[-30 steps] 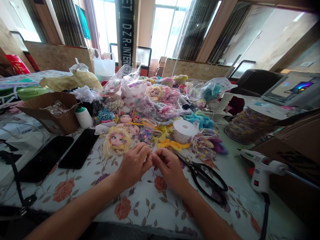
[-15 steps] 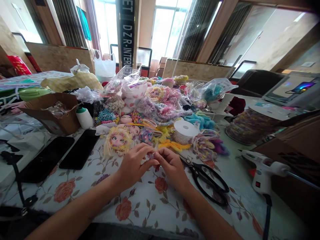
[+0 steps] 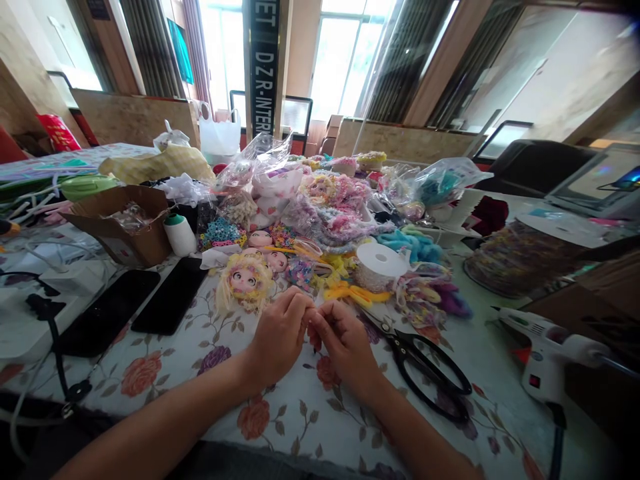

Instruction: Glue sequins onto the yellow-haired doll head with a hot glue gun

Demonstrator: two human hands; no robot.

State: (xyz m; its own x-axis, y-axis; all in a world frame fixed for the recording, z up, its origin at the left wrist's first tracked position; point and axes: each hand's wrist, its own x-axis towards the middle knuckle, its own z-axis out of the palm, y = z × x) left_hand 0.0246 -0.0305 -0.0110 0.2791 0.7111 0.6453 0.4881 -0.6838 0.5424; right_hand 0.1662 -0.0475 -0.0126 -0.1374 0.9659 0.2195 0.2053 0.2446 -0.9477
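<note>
My left hand (image 3: 281, 333) and my right hand (image 3: 344, 341) meet over the flowered tablecloth (image 3: 225, 400), fingertips pinched together. Whatever they hold between them is too small and hidden to make out. Just beyond my left hand lies a doll head (image 3: 245, 280) with yellow hair, its face up. Black-handled scissors (image 3: 430, 373) rest to the right of my right hand, their blades pointing toward the yellow fuzzy strips (image 3: 355, 293). Behind those strips sits a white spool (image 3: 382, 261).
Two black phones (image 3: 170, 297) lie at left beside a cardboard box (image 3: 120, 227) and a white thread cone (image 3: 180, 235). A hot glue gun (image 3: 543, 353) stands at right, near a large spool (image 3: 515, 257). Colourful yarn and plastic bags (image 3: 335, 200) pile up at the back.
My left hand has curled its fingers in closer, and both hands stay pinched together. The whole view has shifted slightly, so the table's things appear farther right.
</note>
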